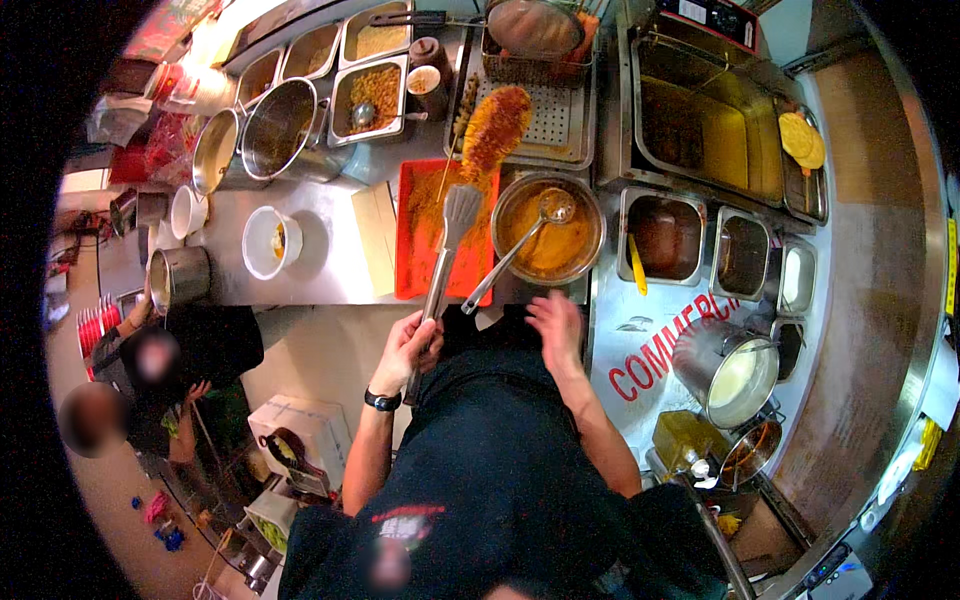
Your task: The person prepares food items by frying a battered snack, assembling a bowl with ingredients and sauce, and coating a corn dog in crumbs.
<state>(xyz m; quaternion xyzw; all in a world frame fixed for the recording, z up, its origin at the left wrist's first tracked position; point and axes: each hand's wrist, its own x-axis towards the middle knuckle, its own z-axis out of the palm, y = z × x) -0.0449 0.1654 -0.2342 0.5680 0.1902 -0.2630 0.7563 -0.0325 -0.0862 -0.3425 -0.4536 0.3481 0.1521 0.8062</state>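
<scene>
My left hand (pixel 407 349) grips a pair of steel tongs (pixel 442 281) by the handle. At the tongs' far end is a large fried cutlet (pixel 496 129) dusted with reddish powder; it looks held by the tips, above the far edge of a red tray (pixel 409 281). Orange powder is spread over that tray. My right hand (pixel 556 334) is blurred, fingers apart and holding nothing, just in front of a steel bowl (pixel 601 232) of orange powder. Across the bowl rests a perforated ladle (pixel 517 259), its handle reaching over the tray's near corner.
A fryer (pixel 697 131) of oil stands at the far right, with a perforated draining tray (pixel 555 124) beside it. A white tub (pixel 270 244) sits on the left counter. Below right are sauce pans (pixel 664 236) and a pot of pale batter (pixel 739 382). Another person (pixel 180 424) works at left.
</scene>
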